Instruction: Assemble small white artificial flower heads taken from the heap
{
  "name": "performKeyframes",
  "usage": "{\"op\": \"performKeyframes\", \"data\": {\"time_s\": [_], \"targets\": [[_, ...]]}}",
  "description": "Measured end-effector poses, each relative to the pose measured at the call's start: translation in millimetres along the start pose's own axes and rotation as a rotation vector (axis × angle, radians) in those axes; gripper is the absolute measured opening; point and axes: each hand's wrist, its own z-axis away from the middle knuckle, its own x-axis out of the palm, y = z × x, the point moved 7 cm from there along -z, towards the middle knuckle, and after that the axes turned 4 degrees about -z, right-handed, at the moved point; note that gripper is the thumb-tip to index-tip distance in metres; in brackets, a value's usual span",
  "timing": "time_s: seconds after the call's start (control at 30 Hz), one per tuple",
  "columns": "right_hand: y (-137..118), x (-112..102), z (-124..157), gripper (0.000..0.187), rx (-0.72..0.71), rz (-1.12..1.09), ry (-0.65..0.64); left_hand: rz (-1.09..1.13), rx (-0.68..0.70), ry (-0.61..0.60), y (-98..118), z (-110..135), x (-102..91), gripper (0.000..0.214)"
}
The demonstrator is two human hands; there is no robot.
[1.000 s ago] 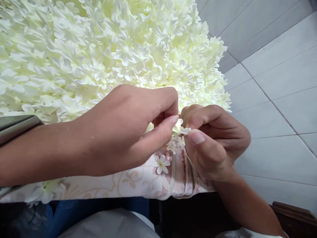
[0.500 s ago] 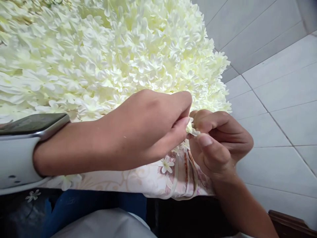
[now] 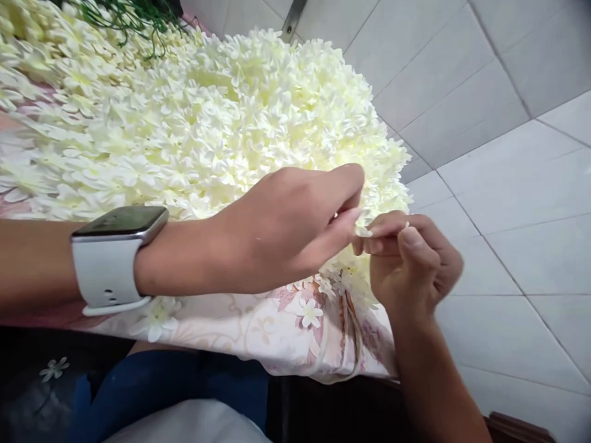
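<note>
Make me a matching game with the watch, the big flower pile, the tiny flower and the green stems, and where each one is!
Things:
1. watch
2. big flower pile
3. tiny flower
4. green stems

Places:
A. pinched between the left hand and the right hand
B. far away at the top left, behind the flowers
C. strapped around the left wrist
D. heaped on the patterned tablecloth

Pairs: 1-C, 2-D, 3-A, 4-B
</note>
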Motion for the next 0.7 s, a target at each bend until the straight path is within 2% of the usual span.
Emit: {"op": "performKeyframes", "data": {"time_s": [0.07,0.2,0.33,0.4,0.5,0.7], "targets": [[5,6,6,0.022,0.044,-0.007,-0.057,-0.006,0.029,0.005,3,5,2.6,0.014],[-2,18,15,0.017,-0.069,0.104,-0.172,-0.108,0.129,0.039,10,10,7.2,0.014],[-14,16,17,0.004,-0.228,0.303,-0.128,-0.168,0.128,0.078,10,11,7.1,0.014],[-17,15,18,0.010,-0.273,0.311,-0.129,-0.149,0.101,0.094,7,12,5.8,0.015],[-16,20,20,0.018,-0.268,0.291,-0.183,-0.132,0.082,0.099,7,13,5.7,0.017],[-17,27,20,0.011,-0.165,0.187,-0.223,-0.112,0.084,0.055,6,13,10.0,0.015]]}}
